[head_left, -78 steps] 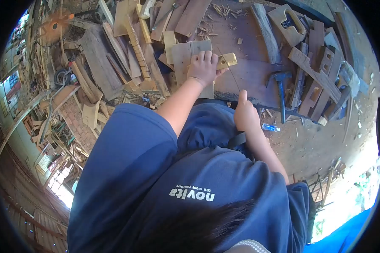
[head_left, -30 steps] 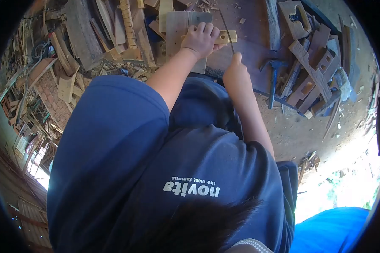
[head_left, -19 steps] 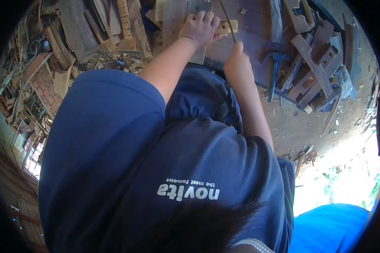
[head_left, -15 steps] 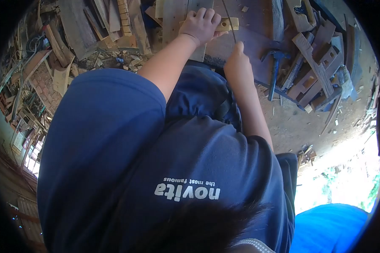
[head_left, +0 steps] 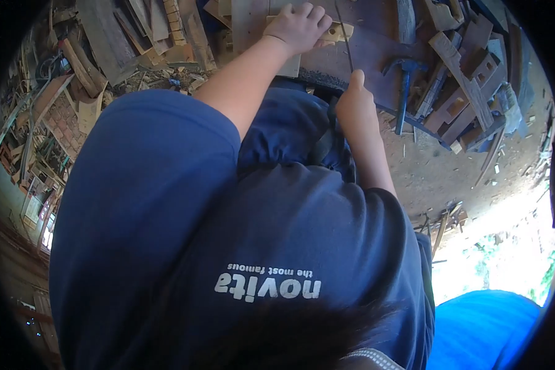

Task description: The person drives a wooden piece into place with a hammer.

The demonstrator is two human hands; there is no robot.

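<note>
- The left hand point(head_left: 297, 29) is closed over a pale yellow wooden block with a hole point(head_left: 340, 32), its fingers curled and the block's right end showing beyond them.
- The block lies at the near part of the brown desk point(head_left: 376, 58), beside and partly over flat greyish-brown boards point(head_left: 248, 28).
- The right hand point(head_left: 357, 110) is closed around the near end of a long, thin, dark tool point(head_left: 347, 48), thumb pointing along it; the grip hides the handle.
- The tool's narrow length crosses the block, to the right of the left hand; whether it touches is too small to tell.
- A claw hammer with a blue handle point(head_left: 403, 92) lies to the right of the right hand, well apart from the block.
- Beyond the hammer is a pile of cut wooden pieces point(head_left: 468, 86).
</note>
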